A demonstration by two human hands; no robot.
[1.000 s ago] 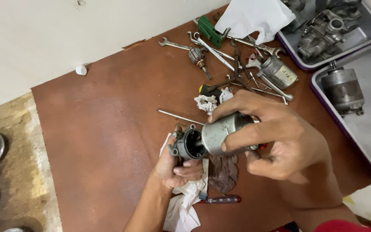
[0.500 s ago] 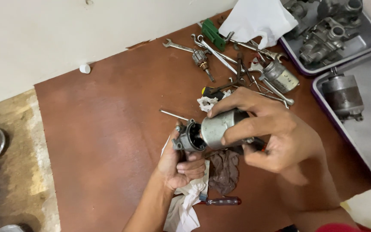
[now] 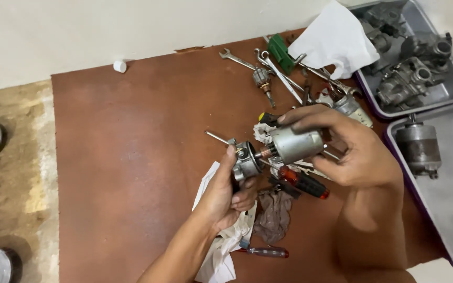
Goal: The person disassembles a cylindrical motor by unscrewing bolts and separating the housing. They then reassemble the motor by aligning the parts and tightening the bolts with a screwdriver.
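Nearest the camera, the left hand (image 3: 226,191) is closed around a small metal end cap (image 3: 247,161), thumb up along its side. Just beyond, the right hand (image 3: 355,152) grips a grey motor cylinder (image 3: 295,144) between thumb and fingers, its shaft meeting the cap above the brown mat (image 3: 132,157). Farther off lie wrenches (image 3: 268,65), a white cloth (image 3: 336,39) and grey trays (image 3: 446,94) of engine parts.
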